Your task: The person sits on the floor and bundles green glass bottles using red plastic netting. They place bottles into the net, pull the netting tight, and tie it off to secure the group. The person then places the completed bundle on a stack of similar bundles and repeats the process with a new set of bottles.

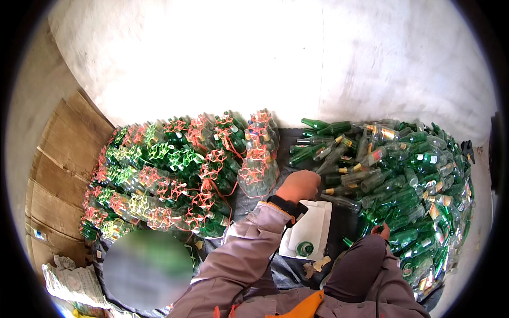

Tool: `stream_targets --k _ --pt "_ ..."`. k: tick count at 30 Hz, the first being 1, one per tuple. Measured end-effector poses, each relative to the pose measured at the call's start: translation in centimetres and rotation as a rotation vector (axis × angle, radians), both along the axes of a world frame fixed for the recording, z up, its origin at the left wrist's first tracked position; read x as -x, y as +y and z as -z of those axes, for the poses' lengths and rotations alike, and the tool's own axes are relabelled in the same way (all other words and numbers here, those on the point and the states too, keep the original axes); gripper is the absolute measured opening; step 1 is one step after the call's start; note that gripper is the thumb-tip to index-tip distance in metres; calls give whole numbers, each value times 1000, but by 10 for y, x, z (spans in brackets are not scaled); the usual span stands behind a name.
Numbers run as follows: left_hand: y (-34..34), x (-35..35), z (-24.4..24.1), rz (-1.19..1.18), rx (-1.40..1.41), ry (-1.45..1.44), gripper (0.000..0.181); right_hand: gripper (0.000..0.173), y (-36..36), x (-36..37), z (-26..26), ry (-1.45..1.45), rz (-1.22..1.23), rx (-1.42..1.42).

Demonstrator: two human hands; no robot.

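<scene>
My left hand, in a grey sleeve with a dark band at the wrist, reaches to the near edge of a heap of loose glass bottles. Its fingers curl downward beside a clear bottle; their tips are hidden, so a grip cannot be confirmed. Beside my bent knee, my right hand is partly covered and lies against green bottles at the heap's front. Whether it holds one is unclear. Between my arms, a green bottle stands upright on a white board, seen from above.
Bundles of bottles tied with red and yellow-green strips fill the left side. Cardboard sheets lean at far left, above a white sack. A pale wall rises behind. Torn scraps lie on the dark ground sheet.
</scene>
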State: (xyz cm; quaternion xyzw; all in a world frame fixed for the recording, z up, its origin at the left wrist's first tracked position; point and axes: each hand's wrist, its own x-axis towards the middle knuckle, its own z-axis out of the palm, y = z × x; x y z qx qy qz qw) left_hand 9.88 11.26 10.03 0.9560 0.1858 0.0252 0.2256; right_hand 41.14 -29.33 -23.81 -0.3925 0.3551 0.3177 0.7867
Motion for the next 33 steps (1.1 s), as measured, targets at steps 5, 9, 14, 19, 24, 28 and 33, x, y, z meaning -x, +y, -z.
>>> stream_targets --k 5,9,14,19,24,28,33 --pt "-10 -31 -9 112 -45 -99 14 46 -66 -36 38 -249 94 312" --pt "-5 -16 6 77 -40 73 23 48 -51 -32 10 -389 -36 594" --pt "-11 2 -10 22 6 -48 16 48 -53 -32 -63 -529 -79 591" --pt "-5 11 -24 14 -5 -3 19 49 -31 -55 -193 -789 -170 578" --pt "14 9 -10 -7 61 -39 31 39 46 10 -399 -1122 -329 606" --pt "25 -1 -18 65 57 -122 29 33 69 40 -461 -1418 -307 739" --pt "34 24 -29 -52 115 -83 27 32 155 60 -390 -1462 -428 781"
